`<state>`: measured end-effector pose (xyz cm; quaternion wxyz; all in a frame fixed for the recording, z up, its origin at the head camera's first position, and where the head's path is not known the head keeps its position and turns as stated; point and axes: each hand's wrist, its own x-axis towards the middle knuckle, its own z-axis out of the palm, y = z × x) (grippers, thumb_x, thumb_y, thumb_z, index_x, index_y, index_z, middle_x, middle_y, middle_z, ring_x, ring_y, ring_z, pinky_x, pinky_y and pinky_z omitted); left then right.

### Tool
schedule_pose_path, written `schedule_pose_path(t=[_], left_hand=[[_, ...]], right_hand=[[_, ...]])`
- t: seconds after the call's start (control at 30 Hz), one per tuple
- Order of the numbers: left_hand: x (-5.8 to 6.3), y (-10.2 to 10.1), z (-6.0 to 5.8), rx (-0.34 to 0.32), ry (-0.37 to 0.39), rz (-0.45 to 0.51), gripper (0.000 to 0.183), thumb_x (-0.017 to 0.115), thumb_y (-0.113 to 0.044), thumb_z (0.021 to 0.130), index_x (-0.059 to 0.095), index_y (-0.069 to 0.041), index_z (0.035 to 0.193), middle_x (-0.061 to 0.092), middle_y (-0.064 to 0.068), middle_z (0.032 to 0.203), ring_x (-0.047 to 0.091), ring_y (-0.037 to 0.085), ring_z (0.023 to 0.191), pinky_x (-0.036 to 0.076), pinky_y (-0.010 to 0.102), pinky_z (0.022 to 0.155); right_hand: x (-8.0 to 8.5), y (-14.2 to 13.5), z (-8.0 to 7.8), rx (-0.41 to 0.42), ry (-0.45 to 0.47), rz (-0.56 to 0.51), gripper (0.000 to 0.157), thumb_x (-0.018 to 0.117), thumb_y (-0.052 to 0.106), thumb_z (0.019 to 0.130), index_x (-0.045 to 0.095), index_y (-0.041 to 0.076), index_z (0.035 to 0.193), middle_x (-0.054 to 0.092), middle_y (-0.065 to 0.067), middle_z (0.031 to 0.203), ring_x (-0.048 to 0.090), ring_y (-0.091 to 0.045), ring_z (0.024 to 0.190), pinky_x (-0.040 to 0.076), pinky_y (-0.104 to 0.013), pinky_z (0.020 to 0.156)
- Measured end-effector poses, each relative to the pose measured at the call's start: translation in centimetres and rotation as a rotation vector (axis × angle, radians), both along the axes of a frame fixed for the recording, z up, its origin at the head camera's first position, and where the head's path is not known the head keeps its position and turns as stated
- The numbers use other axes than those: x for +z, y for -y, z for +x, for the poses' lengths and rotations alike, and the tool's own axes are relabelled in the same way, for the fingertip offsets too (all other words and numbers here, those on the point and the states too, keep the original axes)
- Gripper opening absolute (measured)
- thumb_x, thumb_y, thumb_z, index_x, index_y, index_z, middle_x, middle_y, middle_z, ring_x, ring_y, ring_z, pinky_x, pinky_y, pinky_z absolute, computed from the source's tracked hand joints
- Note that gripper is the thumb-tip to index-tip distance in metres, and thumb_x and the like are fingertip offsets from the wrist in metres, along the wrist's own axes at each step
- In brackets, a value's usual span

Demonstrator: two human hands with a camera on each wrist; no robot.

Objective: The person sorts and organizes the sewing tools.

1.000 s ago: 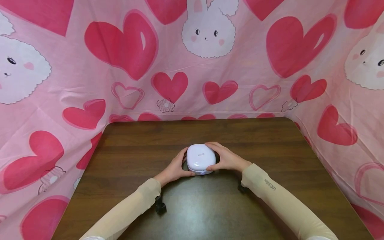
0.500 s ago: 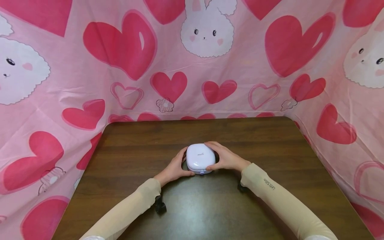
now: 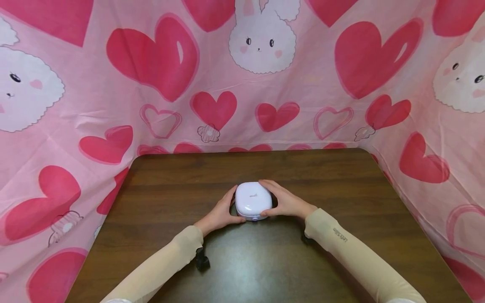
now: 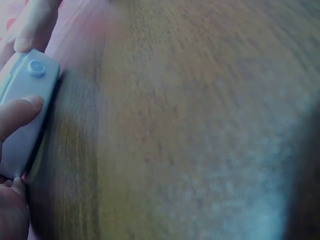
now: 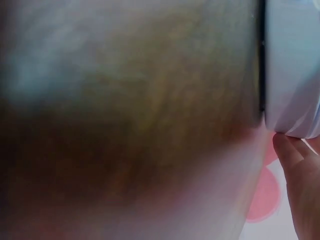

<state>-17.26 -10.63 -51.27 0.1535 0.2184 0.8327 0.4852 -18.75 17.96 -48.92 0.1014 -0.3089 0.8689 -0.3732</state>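
Note:
A glossy white case (image 3: pixel 253 199) with rounded corners and small lettering on its lid sits mid-table, its lid down. My left hand (image 3: pixel 220 212) grips its left side, thumb on the front wall and fingers curled round toward the back. From the right, my right hand (image 3: pixel 286 201) holds it, with the thumb at the front corner by the lid seam and the fingers along the back corner. A round button (image 4: pixel 36 68) shows on the front wall in the left wrist view, between the two thumbs. In the right wrist view, fingertips touch the end of the case (image 5: pixel 290 65).
The dark wood-grain table (image 3: pixel 182 172) has rounded far corners. Pink cloth (image 3: pixel 242 101) printed with hearts and rabbits hangs behind it and along both sides. A black strap piece (image 3: pixel 202 260) hangs under the left sleeve.

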Motion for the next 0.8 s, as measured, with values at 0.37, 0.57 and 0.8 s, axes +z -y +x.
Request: schedule_pose_path(t=[0.37, 0.57, 0.8], left_hand=[[0.4, 0.1, -0.1, -0.026, -0.022, -0.032, 0.121, 0.091, -0.014, 0.081, 0.006, 0.002, 0.165, 0.013, 0.021, 0.172, 0.025, 0.032, 0.156, 0.034, 0.045, 0.120], [0.9, 0.5, 0.1, -0.029, 0.013, -0.018, 0.123, 0.092, -0.016, 0.081, 0.004, -0.001, 0.166, 0.012, 0.019, 0.173, 0.024, 0.032, 0.157, 0.031, 0.046, 0.120], [1.3, 2.2, 0.7, -0.013, 0.015, 0.031, 0.100, 0.082, -0.018, 0.092, 0.016, -0.003, 0.166, 0.024, 0.017, 0.170, 0.027, 0.032, 0.156, 0.032, 0.046, 0.120]], right_hand=[[-0.2, -0.2, 0.2, -0.018, 0.037, 0.015, 0.114, 0.088, 0.046, 0.082, 0.021, 0.008, 0.166, 0.022, -0.010, 0.172, 0.027, -0.033, 0.155, 0.028, -0.059, 0.121], [0.4, -1.2, 1.1, -0.098, 0.016, -0.024, 0.087, 0.073, 0.043, 0.097, 0.030, 0.010, 0.164, 0.029, -0.010, 0.170, 0.028, -0.035, 0.155, 0.027, -0.063, 0.120], [0.6, -3.3, 2.8, -0.263, -0.095, -0.075, 0.059, 0.060, 0.035, 0.107, 0.046, 0.006, 0.156, 0.044, -0.013, 0.161, 0.040, -0.034, 0.149, 0.033, -0.061, 0.118]])
